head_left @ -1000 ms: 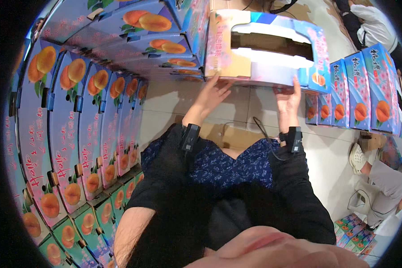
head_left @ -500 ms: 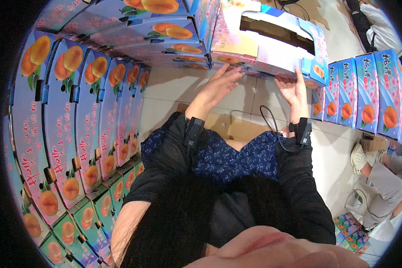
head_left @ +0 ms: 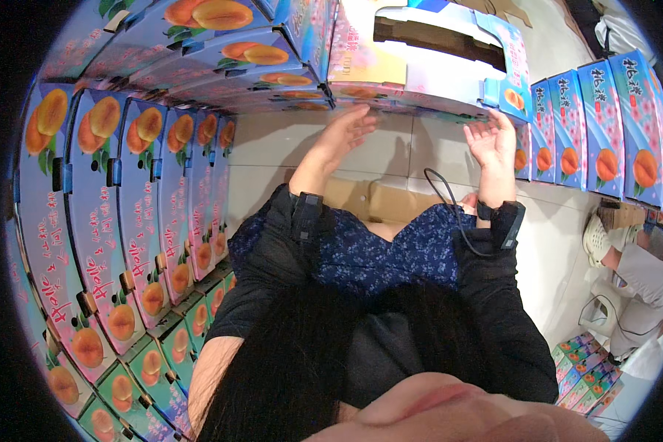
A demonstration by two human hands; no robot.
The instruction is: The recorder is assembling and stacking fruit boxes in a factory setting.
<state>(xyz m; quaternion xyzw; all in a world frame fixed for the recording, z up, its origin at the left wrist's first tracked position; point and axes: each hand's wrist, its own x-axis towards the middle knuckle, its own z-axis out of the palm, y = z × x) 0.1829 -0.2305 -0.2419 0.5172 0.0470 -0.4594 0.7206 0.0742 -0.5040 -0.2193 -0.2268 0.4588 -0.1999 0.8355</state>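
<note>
A fruit carton [head_left: 431,79] with a cut-out window in its white and pink top stands in front of me at the far side. My left hand [head_left: 342,135] is just below its near left edge, fingers spread and palm turned inward. By the near right corner is my right hand [head_left: 491,141], palm up with the fingers stretched out. Neither hand grips anything. Whether the fingertips still touch the carton I cannot tell.
Blue-pink peach-printed cartons [head_left: 87,243] are stacked along my left, and more [head_left: 232,59] rise at the far left. A row of blue cartons [head_left: 599,125] stands at the right. A seated person's leg [head_left: 644,283] shows beyond it. A black cable [head_left: 446,188] hangs near my right wrist.
Both hands have drawn slightly back from the carton's near edge, and the right fingers have spread. The view has shifted a little, moving the carton and stacks leftward.
</note>
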